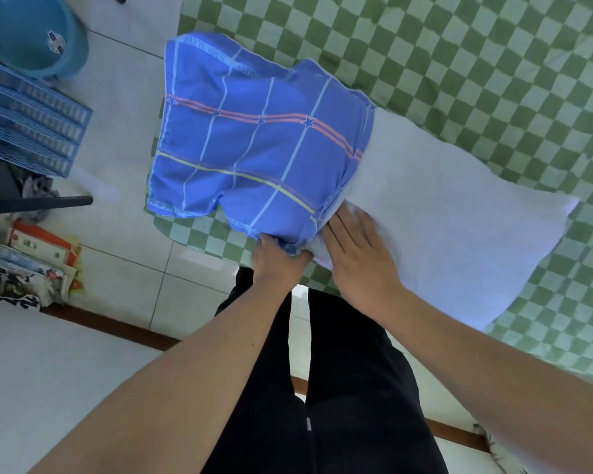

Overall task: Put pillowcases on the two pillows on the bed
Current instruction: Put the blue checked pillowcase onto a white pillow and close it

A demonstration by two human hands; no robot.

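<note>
A white pillow [452, 213] lies across the corner of the bed, its left part inside a blue checked pillowcase [254, 145] with red and yellow stripes. The case covers roughly half of the pillow and bunches at its open edge. My left hand [278, 261] grips the near corner of that open edge from below. My right hand [360, 254] lies flat with straight fingers on the bare pillow, right at the case's opening. A second pillow is not in view.
The bed carries a green and white checked sheet [493, 63]. On the tiled floor [124, 107] at left stand a blue plastic basin [31, 35], stacked blue trays [24, 121] and a pile of books and papers [35, 261]. My dark trousers [322, 388] are below.
</note>
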